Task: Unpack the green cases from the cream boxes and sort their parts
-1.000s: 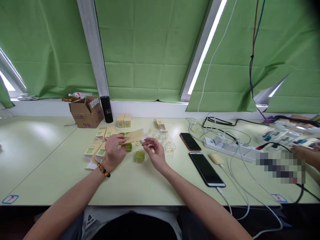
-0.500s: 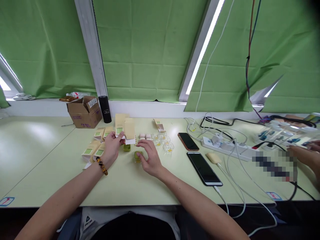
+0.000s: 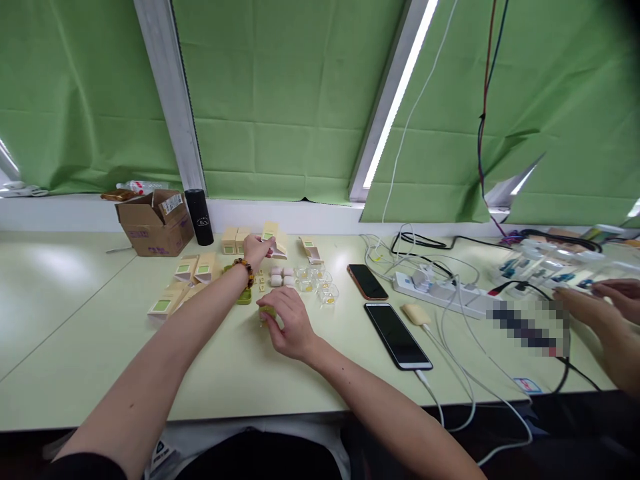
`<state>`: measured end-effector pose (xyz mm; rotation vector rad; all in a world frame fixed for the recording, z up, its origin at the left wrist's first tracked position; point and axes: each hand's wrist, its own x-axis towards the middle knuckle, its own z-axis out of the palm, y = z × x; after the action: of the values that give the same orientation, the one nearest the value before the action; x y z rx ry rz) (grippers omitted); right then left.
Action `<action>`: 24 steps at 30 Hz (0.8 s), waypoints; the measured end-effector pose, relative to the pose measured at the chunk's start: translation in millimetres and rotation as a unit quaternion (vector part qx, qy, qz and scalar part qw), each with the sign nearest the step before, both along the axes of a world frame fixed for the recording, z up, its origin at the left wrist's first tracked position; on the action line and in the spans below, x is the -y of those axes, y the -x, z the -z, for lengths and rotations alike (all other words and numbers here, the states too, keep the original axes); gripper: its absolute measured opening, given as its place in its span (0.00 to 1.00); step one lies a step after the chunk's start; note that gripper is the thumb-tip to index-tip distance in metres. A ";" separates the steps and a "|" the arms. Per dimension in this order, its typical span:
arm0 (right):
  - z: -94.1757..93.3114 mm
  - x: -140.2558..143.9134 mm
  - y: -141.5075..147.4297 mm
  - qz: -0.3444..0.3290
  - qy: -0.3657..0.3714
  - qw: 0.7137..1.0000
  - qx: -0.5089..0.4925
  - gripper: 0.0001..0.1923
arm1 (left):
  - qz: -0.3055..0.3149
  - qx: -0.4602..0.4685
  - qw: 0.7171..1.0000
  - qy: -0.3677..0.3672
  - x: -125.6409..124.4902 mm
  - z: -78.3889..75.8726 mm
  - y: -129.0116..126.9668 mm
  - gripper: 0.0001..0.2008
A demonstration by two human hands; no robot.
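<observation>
My left hand (image 3: 257, 249) reaches far across the table and holds a small tan box with a green label (image 3: 273, 239), next to two like boxes (image 3: 235, 239) standing near the back. My right hand (image 3: 287, 321) rests closer to me with its fingers closed around a small green tub (image 3: 266, 311). Another green tub (image 3: 245, 297) sits just left of it. Small white blocks (image 3: 281, 276) and several clear cups with yellow contents (image 3: 317, 283) lie between the two hands.
More tan boxes (image 3: 183, 280) lie at the left. A cardboard carton (image 3: 153, 223) and a black cylinder (image 3: 199, 217) stand at the back. Two phones (image 3: 397, 325), a power strip (image 3: 440, 293) and cables lie to the right. Another person's hands (image 3: 600, 310) work at the far right.
My left hand has carried the tan box from in front of me away to the back row. My right hand has dropped onto the green tub and closed on it.
</observation>
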<state>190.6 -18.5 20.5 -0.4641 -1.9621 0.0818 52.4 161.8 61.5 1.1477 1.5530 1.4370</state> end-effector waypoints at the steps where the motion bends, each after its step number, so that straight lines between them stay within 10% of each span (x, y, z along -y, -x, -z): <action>1: -0.9 0.7 -0.1 -0.001 -0.004 1.000 0.000 0.13 | -0.004 -0.013 1.000 0.011 -8.8 2.9 -4.0 0.15; 9: -6.9 8.4 -0.9 0.005 -0.024 1.000 0.019 0.14 | 0.030 -0.087 0.992 0.086 -50.0 29.6 -28.8 0.14; 24: -12.1 9.3 -1.6 -0.001 -0.066 0.998 0.006 0.18 | 0.176 -0.149 0.973 0.009 -51.9 29.5 -35.7 0.20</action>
<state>192.2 -27.8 32.6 -0.3755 -1.9657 -0.0491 88.1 213.8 32.0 1.5932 1.4586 1.0490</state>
